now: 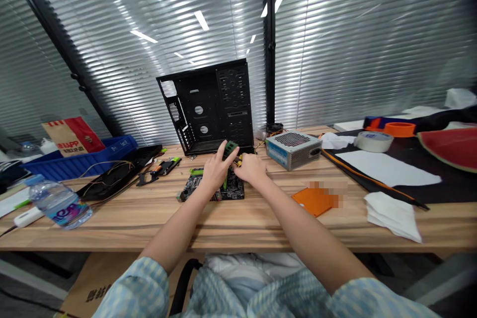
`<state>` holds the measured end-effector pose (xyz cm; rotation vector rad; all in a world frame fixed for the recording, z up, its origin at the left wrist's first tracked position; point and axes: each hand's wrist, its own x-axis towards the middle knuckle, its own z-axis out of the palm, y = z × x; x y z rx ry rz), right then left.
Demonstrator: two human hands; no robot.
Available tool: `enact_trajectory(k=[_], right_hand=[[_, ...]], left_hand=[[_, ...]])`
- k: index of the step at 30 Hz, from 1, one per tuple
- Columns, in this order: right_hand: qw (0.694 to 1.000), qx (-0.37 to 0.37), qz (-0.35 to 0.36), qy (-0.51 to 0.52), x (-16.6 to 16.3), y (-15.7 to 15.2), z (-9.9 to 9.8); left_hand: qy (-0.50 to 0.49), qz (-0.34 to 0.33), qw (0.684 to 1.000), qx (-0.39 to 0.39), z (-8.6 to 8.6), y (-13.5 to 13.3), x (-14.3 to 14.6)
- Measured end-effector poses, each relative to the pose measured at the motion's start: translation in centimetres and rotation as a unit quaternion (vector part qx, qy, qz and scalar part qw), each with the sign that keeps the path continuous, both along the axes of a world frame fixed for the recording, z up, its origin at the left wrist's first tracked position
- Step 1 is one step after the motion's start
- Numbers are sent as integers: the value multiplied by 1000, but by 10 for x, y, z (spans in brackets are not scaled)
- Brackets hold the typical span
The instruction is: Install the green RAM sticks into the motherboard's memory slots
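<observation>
A black motherboard (235,192) with lime-green slots lies flat on the wooden table in front of me. Over its back edge, my left hand (214,173) pinches a green memory module (230,147) between thumb and fingers, tilted above the board. My right hand (252,169) is closed beside it, its fingertips around a small yellow-and-black thing (239,161) whose kind I cannot make out. Both hands hide part of the board. Behind them stands an open black computer case (208,104).
Right of my hands are a grey power supply (292,149) and an orange plate (313,201). At left lie a water bottle (61,203), a blue bin (119,146) and a black panel (112,179). Tissues (393,216) and a tape roll (374,141) are far right.
</observation>
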<state>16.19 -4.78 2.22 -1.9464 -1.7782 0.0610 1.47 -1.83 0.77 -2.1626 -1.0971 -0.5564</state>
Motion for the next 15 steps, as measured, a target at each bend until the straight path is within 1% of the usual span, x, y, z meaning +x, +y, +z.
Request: enact_trajectory(k=[3,9,12,15], right_hand=[[1000,1,-2,3,1,2,-2],[1000,-2,-4,5,2,5,-4],[1000,-6,-8,5,1,5,-4],[1000,-8,-11,5,1,5,-4]], left_hand=[[4,19,1000,-8,2,-2,0],[-13,60,997,-53,9,-8,0],[-63,64,993,-74,10,-7,-1],[-143,45,983,-108,7,-3,-3]])
